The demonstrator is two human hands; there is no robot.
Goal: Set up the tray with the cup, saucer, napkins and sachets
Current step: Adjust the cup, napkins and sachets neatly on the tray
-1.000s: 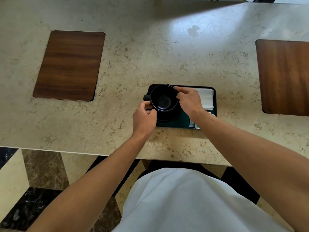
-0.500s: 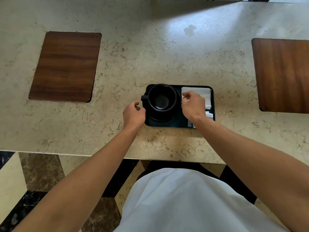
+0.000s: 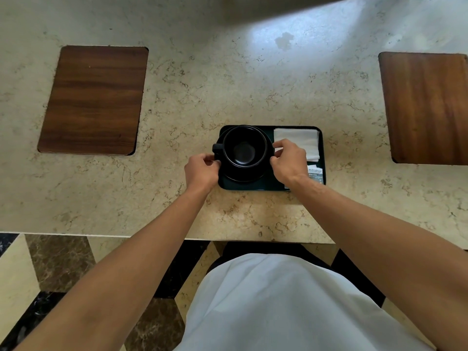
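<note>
A: What are the hands doing?

B: The left hand sits at the left side of the black cup, fingers curled in by the handle and touching the cup or the saucer rim; whether it truly grips I cannot tell. The right hand is at the cup's right side, thumb and fingertips pinched at the rim of cup or saucer, again too close to say which.

A: And between them?

B: The cup stands upright and empty on a black saucer, its handle pointing toward the left hand. Both rest on the left part of a dark green tray.

A: Past the right hand?

B: White napkins lie flat in the tray's far right corner, just beyond the knuckles. Printed sachets lie nearer, partly hidden under the right wrist.

A: Farther out?

B: The tray lies on a beige marble desk. A dark wood panel lies well left of the left hand, another wood panel well right of the right hand.
</note>
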